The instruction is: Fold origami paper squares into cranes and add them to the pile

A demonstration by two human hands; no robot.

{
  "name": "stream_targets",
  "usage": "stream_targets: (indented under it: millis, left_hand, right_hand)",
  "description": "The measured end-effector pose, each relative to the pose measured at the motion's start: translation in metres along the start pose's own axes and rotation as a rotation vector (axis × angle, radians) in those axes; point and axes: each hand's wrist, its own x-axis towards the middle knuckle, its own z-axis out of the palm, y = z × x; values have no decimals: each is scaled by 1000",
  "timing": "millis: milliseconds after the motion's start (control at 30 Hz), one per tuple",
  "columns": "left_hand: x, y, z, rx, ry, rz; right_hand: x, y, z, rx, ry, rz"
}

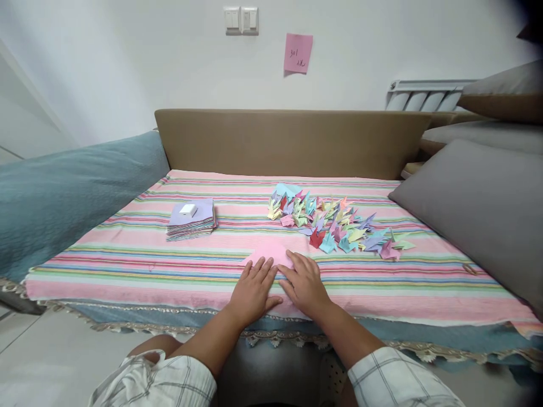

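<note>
A pink sheet of folding paper [268, 252] lies flat on the striped cloth, its visible far part tapering like a triangle. On its near edge rest the outstretched fingers of my left hand [254, 287]. My right hand [304, 281] lies flat over the paper's right side, fingers spread. Both hands hide the near part of the sheet. Beyond and to the right is a loose group of folded paper cranes [335, 220] in many colours. A stack of square coloured paper [193, 221] sits to the left, with a small white box-like object [188, 211] on top.
The striped cloth [127, 249] covers the seat, with a brown backrest [292, 141] behind. Grey cushions [483, 209] border the right, a blue-covered armrest [85, 186] the left. A small brownish object [469, 269] lies near the cushion. A pink note [297, 53] hangs on the wall.
</note>
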Motion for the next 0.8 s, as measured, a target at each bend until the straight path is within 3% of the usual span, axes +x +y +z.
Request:
stream_targets:
  millis: [400, 800]
  left_hand:
    - [-1, 3, -7, -23, -5, -94]
    - [-19, -21, -19, 7, -30, -208]
  right_hand:
    - [-8, 16, -10, -66, -87, 158]
    - [-13, 40, -19, -62, -118, 288]
